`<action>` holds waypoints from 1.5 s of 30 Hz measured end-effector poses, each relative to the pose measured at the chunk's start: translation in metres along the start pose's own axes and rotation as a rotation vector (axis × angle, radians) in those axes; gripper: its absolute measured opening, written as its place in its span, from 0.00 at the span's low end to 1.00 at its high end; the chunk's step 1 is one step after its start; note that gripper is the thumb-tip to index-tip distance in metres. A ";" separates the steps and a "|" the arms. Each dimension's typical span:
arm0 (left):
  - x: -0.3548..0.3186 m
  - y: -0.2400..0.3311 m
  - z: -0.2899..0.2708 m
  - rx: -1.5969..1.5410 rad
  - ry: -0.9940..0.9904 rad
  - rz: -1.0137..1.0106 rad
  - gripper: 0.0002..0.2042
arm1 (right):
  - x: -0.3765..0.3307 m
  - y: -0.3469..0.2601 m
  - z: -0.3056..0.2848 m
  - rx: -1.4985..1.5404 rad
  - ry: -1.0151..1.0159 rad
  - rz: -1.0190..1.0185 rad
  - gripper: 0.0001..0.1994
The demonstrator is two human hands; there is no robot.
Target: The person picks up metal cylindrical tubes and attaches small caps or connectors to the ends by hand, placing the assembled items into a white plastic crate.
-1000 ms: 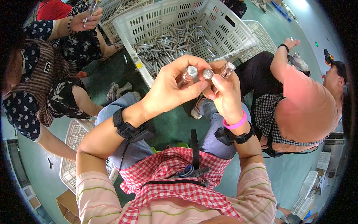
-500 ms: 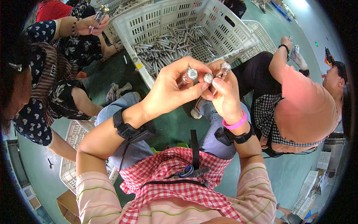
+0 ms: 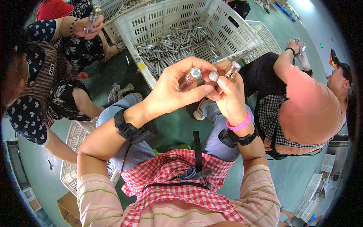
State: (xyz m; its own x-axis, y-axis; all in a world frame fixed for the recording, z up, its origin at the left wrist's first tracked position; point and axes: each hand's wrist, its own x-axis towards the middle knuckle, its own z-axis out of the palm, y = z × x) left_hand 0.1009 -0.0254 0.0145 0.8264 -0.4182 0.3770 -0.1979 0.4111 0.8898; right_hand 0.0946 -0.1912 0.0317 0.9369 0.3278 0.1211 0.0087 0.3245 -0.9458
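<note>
Above the near edge of a big white crate [image 3: 132, 49], my two hands are close together. My left hand [image 3: 176, 85] is curled round a silvery metal bolt [image 3: 195, 73], its faceted end pointing up at me; the shank is mostly behind the fingers. Closed on metal too, my right hand [image 3: 230, 94] has one bolt [image 3: 233, 67] sticking out past its fingers. A second, round-ended metal piece [image 3: 213, 76] stands between the hands, by the right thumb and the left fingertips. How far each hand grips that piece is hidden.
Many loose metal pieces [image 3: 170, 51] lie in the crate. A co-worker's hand [image 3: 89, 27] holds metal parts at the left; another co-worker's gloved hand [image 3: 302, 58] is at the right. A smaller white crate [image 3: 72, 166] stands beside my left leg.
My right hand has shifted slightly right, and its bolt and the round-ended piece have moved with it. My left thumb has come away from that piece. Both co-workers' hands have moved.
</note>
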 end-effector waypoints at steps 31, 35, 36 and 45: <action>0.000 -0.015 -0.002 0.146 0.090 0.082 0.09 | 0.003 0.004 -0.001 0.252 -0.069 0.165 0.11; 0.000 -0.008 -0.002 0.221 0.085 0.104 0.09 | 0.002 0.005 -0.002 0.260 -0.087 0.140 0.13; 0.000 -0.005 -0.001 0.202 0.110 0.057 0.09 | 0.002 0.006 -0.001 0.267 -0.090 0.137 0.14; 0.000 -0.007 -0.004 0.112 0.093 -0.028 0.09 | 0.003 0.006 -0.004 0.090 -0.093 0.142 0.17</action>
State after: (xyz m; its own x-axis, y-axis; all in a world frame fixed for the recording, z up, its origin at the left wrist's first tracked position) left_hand 0.1043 -0.0255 0.0074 0.8767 -0.3494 0.3307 -0.2272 0.3051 0.9248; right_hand 0.0991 -0.1919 0.0250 0.8901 0.4554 0.0194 -0.1569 0.3460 -0.9250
